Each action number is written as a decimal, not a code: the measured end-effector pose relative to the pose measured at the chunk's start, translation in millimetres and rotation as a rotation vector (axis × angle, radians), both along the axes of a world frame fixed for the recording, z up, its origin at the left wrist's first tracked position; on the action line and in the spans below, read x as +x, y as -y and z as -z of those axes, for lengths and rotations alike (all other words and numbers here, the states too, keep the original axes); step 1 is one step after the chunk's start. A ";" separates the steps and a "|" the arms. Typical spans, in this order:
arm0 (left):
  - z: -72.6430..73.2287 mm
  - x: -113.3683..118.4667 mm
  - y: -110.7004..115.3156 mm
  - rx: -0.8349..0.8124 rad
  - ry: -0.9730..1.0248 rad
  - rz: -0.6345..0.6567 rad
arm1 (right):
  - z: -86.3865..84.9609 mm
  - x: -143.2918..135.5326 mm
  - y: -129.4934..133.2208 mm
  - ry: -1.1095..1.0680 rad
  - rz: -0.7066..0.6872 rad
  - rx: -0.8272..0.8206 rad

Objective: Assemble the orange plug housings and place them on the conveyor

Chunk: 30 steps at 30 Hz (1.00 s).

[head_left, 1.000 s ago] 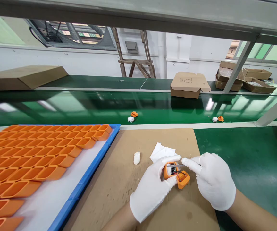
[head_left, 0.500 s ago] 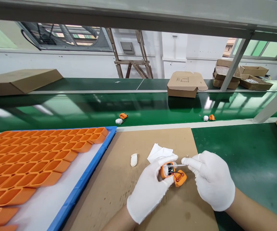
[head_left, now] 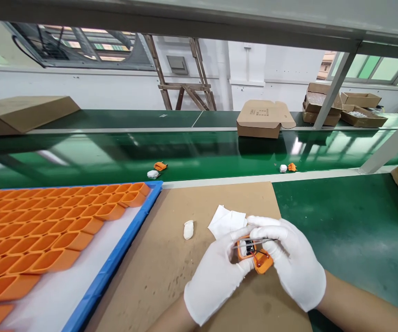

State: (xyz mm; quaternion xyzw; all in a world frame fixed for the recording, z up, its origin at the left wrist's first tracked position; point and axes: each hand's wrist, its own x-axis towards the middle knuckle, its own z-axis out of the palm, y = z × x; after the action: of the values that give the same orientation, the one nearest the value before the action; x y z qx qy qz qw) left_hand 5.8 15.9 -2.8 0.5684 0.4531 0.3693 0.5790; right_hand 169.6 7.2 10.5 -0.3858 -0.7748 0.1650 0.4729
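In white gloves, my left hand (head_left: 214, 274) and my right hand (head_left: 294, 265) are close together over a cardboard sheet. My left thumb and fingers close around a small orange housing (head_left: 240, 252) whose open side shows black parts and something white inside. Red and black wires run from it to an orange cap piece (head_left: 263, 263) just to its right. My right hand grips thin metal tweezers (head_left: 259, 240), which lie across the top of the housing opening. The right fingertips are at the housing's upper edge and partly hide it. Folded white paper (head_left: 225, 221) lies behind my hands.
A small white piece (head_left: 188, 229) rests on the cardboard (head_left: 150, 267). On the left, a blue-edged tray (head_left: 123, 253) carries rows of orange shells (head_left: 78, 230). Small orange and white parts (head_left: 160, 166) sit on the green conveyor (head_left: 199, 161). A carton (head_left: 261, 122) stands behind.
My right hand has moved left to the housing, its fingers now over the opening's edge. The tweezers have shifted with it. The view has turned slightly to the right.
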 end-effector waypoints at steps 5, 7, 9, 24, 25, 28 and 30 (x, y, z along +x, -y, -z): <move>12.6 -0.7 4.3 -0.059 0.180 0.013 | -8.4 -0.6 5.8 0.152 -0.012 0.017; 12.7 -1.6 4.8 -0.053 0.155 -0.014 | -10.2 0.4 5.5 0.055 -0.039 -0.023; 8.8 -1.0 4.5 -0.040 0.123 -0.029 | -11.5 0.4 4.3 -0.021 -0.064 -0.023; 19.5 -6.7 5.1 0.254 -0.061 -0.221 | -7.1 11.3 0.9 -0.187 -0.086 -0.042; 21.6 -7.4 5.2 0.310 -0.073 -0.242 | -6.1 12.5 1.2 -0.194 -0.012 -0.020; 24.7 -8.1 5.9 0.422 0.013 -0.239 | -2.8 13.7 1.4 -0.195 0.158 0.032; 25.4 -7.6 6.9 0.432 0.104 -0.219 | -1.7 12.4 1.1 -0.306 0.181 -0.017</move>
State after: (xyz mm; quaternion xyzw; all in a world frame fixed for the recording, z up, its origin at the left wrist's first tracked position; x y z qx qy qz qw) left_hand -1.8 9.0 -28.2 0.6067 0.3920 0.5469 0.4233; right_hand 182.0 6.1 12.2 -0.4283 -0.6546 0.1851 0.5948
